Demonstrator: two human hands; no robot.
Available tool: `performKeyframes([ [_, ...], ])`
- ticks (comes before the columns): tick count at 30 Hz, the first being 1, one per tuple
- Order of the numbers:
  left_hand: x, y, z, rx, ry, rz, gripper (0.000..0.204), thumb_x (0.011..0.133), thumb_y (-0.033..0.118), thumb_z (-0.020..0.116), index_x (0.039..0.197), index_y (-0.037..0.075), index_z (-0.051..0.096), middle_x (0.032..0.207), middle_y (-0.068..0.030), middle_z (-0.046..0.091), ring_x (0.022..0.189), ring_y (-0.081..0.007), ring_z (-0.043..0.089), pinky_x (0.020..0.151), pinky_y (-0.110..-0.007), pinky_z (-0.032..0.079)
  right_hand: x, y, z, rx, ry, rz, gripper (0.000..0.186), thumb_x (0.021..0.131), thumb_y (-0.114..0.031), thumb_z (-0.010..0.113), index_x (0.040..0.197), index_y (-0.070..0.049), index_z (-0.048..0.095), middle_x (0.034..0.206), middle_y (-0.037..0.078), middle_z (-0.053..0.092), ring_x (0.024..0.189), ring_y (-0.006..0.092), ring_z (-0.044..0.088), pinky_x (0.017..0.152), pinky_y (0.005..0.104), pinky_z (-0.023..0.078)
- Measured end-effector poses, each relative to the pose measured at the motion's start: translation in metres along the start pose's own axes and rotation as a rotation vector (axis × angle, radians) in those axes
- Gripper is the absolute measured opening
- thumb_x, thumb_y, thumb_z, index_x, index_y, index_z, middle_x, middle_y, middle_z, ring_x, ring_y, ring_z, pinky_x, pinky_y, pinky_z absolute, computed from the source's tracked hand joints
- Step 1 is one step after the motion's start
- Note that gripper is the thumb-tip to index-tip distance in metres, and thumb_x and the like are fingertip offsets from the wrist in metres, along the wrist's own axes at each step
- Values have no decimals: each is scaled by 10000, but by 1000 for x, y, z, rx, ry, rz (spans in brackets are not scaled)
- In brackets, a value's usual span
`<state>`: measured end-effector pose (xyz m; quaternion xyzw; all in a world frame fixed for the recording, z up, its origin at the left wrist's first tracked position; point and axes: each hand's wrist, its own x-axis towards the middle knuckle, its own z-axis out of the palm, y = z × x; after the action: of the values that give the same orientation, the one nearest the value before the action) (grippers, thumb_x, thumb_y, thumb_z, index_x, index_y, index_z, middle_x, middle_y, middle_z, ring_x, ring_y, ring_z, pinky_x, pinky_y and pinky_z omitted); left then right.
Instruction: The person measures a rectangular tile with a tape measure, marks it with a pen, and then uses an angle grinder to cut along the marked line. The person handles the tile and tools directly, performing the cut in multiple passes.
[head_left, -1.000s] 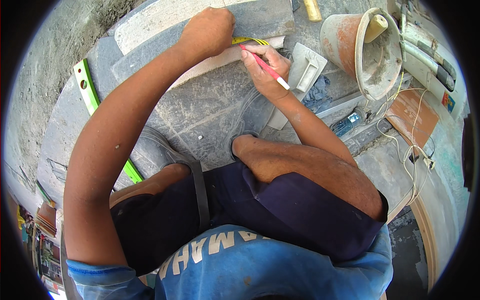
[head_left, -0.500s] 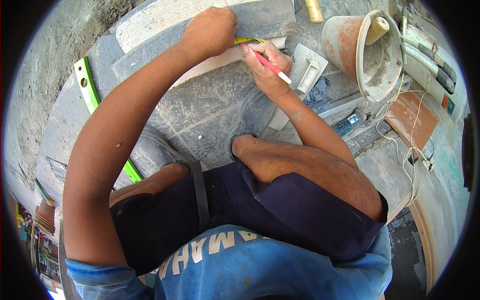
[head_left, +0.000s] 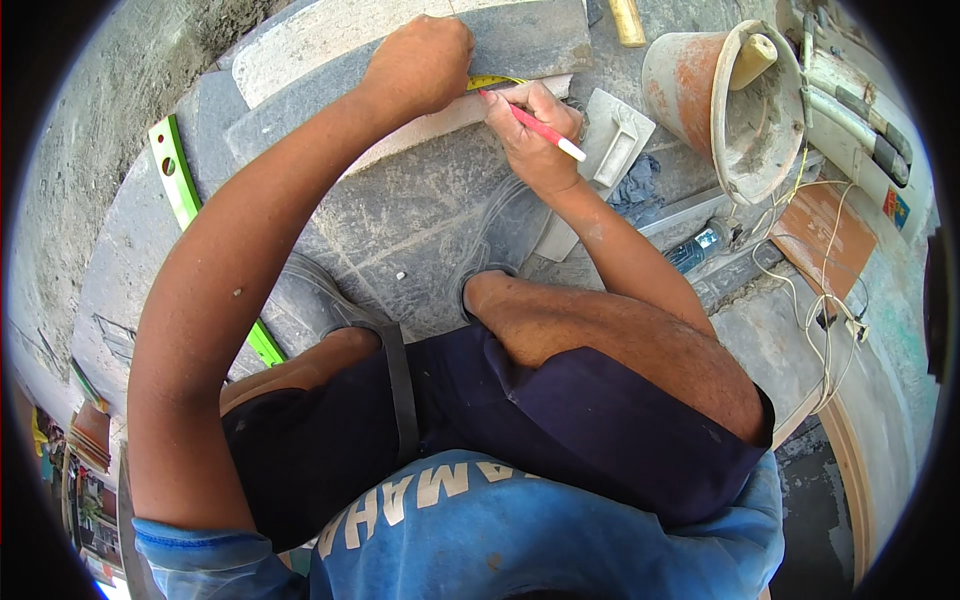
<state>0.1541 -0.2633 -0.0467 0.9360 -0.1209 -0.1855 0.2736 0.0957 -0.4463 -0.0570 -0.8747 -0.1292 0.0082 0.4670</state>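
Observation:
My left hand (head_left: 420,65) is closed in a fist over a grey slab (head_left: 535,45). From under its fingers a yellow tape measure blade (head_left: 496,81) runs to the right; the rest of the tape measure is hidden by the fist. Between the fingertips of my right hand (head_left: 540,140) is a red pen (head_left: 545,129) with a white end. The pen's point is down at the slab's pale near edge (head_left: 430,127), just below the tape. Close to the right hand lies a plastering trowel (head_left: 612,140) with a pale handle.
A dirty bucket (head_left: 690,85) lies tipped at the right, with a wooden handle (head_left: 756,62) in its mouth. A green spirit level (head_left: 178,180) lies under my left arm. Loose cords (head_left: 822,325), a brown tile (head_left: 825,235) and a blue bottle (head_left: 695,250) are at the right.
The white end of the pen has shifted very slightly to the right as it tilts in my right hand. My left hand has stayed in place.

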Motion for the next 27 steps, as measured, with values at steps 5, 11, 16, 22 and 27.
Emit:
performKeyframes([
  [5, 1, 0, 2, -20, 10, -19, 119, 690, 82, 773, 728, 34, 672, 758, -169, 692, 766, -342, 698, 715, -438, 550, -1, 2, 2, 13, 51, -29, 161, 857, -87, 742, 802, -34, 600, 676, 104, 653, 586, 248, 661, 547, 336, 515],
  [11, 0, -1, 0, -2, 3, -16, 137, 692, 89, 788, 725, 31, 669, 754, -172, 690, 762, -344, 695, 714, -437, 549, 2, -4, -1, -31, -27, 2, 166, 850, -85, 748, 802, -31, 599, 701, 107, 656, 591, 250, 655, 560, 337, 519],
  [16, 0, 2, -1, -33, -14, -16, 139, 693, 90, 788, 727, 26, 670, 751, -174, 689, 761, -344, 695, 713, -437, 547, -1, 1, 1, 8, 35, -28, 167, 845, -82, 748, 801, -32, 595, 689, 104, 647, 590, 249, 654, 553, 337, 513],
  [22, 1, 0, 0, -13, -6, -7, 144, 686, 86, 789, 730, 22, 668, 753, -173, 690, 761, -347, 692, 711, -437, 545, 1, -1, -1, -35, 5, -47, 168, 845, -84, 749, 798, -30, 596, 689, 107, 644, 591, 249, 653, 554, 339, 513],
  [27, 1, 0, 0, -35, -3, -22, 146, 685, 90, 796, 733, 27, 673, 751, -170, 689, 761, -345, 692, 707, -435, 546, 1, -1, 1, 3, 36, -34, 175, 847, -89, 746, 792, -29, 591, 686, 112, 636, 596, 259, 654, 556, 343, 517],
])
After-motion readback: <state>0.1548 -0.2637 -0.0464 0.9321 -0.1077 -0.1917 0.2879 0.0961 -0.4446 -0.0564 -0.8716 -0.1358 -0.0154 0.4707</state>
